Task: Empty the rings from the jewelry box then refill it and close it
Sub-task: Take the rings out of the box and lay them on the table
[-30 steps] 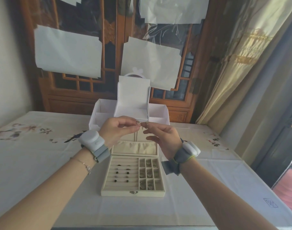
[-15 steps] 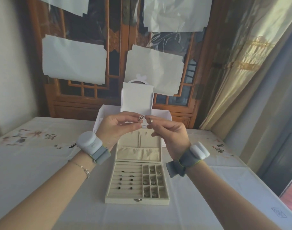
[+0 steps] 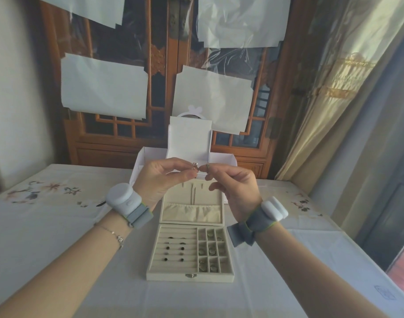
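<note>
A cream jewelry box (image 3: 190, 277) lies open on the table, its lid (image 3: 193, 204) tipped back. Several rings (image 3: 175, 248) sit in the slotted rows on the left, and small pieces fill the square compartments (image 3: 211, 250) on the right. Both hands are raised above the lid, fingertips almost meeting. My left hand (image 3: 160, 180) pinches a small ring (image 3: 194, 166) between thumb and forefinger. My right hand (image 3: 234, 187) pinches another ring (image 3: 207, 167) the same way.
A white open cardboard box (image 3: 189, 143) stands behind the jewelry box at the table's far edge. The table has a white cloth (image 3: 47, 226) with flower prints. Wooden doors with taped paper sheets are behind; a curtain (image 3: 334, 111) hangs at the right.
Both hands have risen a little with their rings, and the view has tilted so the jewelry box sits lower in the picture. The rings stay close together.
</note>
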A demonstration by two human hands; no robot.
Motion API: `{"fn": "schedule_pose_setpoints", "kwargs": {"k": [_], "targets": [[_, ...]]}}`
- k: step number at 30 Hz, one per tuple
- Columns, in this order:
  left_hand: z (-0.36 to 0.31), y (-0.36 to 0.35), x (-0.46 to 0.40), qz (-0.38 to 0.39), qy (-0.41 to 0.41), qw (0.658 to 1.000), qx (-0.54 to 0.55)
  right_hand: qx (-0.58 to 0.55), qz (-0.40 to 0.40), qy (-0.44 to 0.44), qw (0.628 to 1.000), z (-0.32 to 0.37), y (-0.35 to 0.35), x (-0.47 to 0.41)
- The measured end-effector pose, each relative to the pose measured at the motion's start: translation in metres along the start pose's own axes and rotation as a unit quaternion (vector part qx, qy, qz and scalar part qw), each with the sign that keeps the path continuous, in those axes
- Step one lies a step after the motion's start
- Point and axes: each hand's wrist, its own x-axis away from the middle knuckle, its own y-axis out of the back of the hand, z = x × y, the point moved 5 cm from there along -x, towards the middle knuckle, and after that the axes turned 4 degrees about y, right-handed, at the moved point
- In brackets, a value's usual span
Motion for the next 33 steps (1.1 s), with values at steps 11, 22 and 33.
{"fn": "schedule_pose_setpoints", "kwargs": {"k": [11,22,33], "targets": [[0.001,-0.002,0.003,-0.018,0.018,1.000,0.003,-0.002,-0.005,0.002,1.000,0.002,-0.001,0.002],[0.030,-0.027,-0.004,0.045,0.041,0.997,-0.052,0.030,-0.023,-0.029,0.999,-0.013,0.026,0.011],[0.108,-0.077,0.001,0.160,0.141,0.954,-0.210,0.171,-0.042,-0.168,0.970,-0.052,0.100,0.040]]}}
